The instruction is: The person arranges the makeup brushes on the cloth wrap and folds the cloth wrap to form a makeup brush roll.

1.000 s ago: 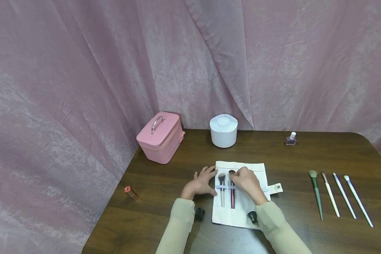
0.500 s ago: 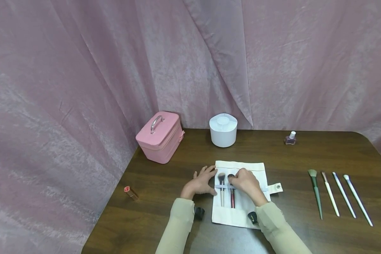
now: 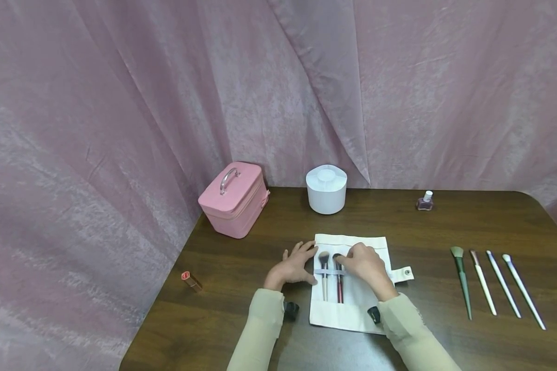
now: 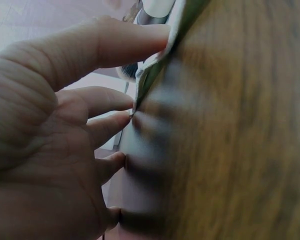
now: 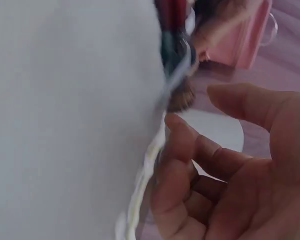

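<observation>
Head view: left hand [image 3: 293, 268] pressed flat, fingers spread, on the brush roll [image 3: 353, 304] edge, right hand [image 3: 363, 263] fingers loosely bent beside the red brush [image 3: 339, 281] under the strap; a snag could drag it out.

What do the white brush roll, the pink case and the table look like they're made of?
Brush roll: probably canvas or cotton, matte off-white, lying soft and flat with a stitched pocket.
Pink case: likely faux leather, smooth with a slight sheen, a zip seam and a shiny clear or metal handle.
Table: dark wood or wood-look laminate, with visible grain.
</observation>
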{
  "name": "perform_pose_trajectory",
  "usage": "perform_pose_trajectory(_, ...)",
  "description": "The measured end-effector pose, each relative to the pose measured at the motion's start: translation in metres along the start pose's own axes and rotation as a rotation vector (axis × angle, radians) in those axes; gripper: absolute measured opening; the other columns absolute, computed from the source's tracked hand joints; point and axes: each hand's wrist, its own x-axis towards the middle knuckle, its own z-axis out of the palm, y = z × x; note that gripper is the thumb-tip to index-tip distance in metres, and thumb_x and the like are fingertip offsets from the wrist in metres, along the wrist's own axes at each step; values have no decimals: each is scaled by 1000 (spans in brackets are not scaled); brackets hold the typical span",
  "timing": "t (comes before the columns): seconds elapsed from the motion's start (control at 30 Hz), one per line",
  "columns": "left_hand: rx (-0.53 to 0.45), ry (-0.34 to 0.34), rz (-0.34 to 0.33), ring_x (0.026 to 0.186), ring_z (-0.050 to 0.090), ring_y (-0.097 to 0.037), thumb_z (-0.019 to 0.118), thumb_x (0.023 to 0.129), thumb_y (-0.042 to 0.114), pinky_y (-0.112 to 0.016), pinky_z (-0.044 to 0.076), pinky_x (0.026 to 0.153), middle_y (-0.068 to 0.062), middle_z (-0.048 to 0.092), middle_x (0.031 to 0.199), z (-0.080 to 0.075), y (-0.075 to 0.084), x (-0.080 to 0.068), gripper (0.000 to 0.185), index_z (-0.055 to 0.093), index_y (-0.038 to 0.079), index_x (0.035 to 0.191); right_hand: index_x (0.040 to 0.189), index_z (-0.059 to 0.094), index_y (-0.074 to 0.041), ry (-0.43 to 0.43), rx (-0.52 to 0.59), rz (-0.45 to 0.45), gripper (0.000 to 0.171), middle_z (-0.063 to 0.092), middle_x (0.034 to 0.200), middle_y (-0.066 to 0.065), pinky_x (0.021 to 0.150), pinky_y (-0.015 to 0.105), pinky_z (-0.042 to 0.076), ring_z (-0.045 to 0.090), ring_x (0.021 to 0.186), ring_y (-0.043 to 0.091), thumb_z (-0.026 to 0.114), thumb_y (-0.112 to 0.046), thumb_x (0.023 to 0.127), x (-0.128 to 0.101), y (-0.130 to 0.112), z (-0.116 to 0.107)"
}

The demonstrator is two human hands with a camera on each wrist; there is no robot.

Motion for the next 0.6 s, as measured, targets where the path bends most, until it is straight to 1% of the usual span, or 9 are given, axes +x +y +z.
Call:
perform_pose_trajectory(0.07,1,-4,-2,154,10,-30,86,82,16,-64,5,117,-2,23,166,0,0,0,89,39,12,157,73,71,-4,17,1,-17,28,59,64,3,52,34,40,52,60,20,68,-25,90,0,3,-6)
perform_pose_trajectory(0.13,0,-9,-3,154,9,-29,85,82,16,-64,5,117,-1,22,167,0,-1,-1,90,38,12,158,85,74,1,36,14,-36,25,67,76,10,60,39,47,58,69,24,66,-22,91,0,6,-13)
perform_pose_trajectory(0.2,-5,-7,3,154,9,-30,86,82,16,-64,5,117,-2,22,167,0,-1,-1,90,38,11,157,95,74,4,60,36,-54,26,71,88,15,69,44,50,61,77,28,64,-20,93,-1,9,-20)
perform_pose_trajectory(0.27,-9,-7,6,154,9,-30,85,82,16,-64,4,117,-2,22,167,-1,-1,-1,90,37,11,158,100,73,6,85,67,-64,28,71,96,19,76,49,51,63,84,32,63,-19,94,-1,12,-27)
perform_pose_trajectory(0.4,-6,-7,12,154,9,-30,85,82,16,-65,4,117,-2,21,167,-1,-1,-1,90,37,11,158,103,73,5,141,114,-80,27,72,100,20,81,51,49,63,90,34,61,-18,95,-3,18,-39)
perform_pose_trajectory(0.5,-4,-7,12,154,8,-30,85,82,16,-65,4,117,-2,21,167,0,-1,0,90,37,11,158,103,73,4,178,141,-88,26,72,100,19,79,49,49,63,88,32,59,-17,95,-4,24,-47)
perform_pose_trajectory(0.6,-7,-10,14,154,8,-30,85,82,16,-65,4,117,-2,21,167,1,-1,1,90,36,11,158,104,73,4,215,154,-78,26,72,100,20,76,47,48,63,88,32,59,-16,96,-6,31,-52)
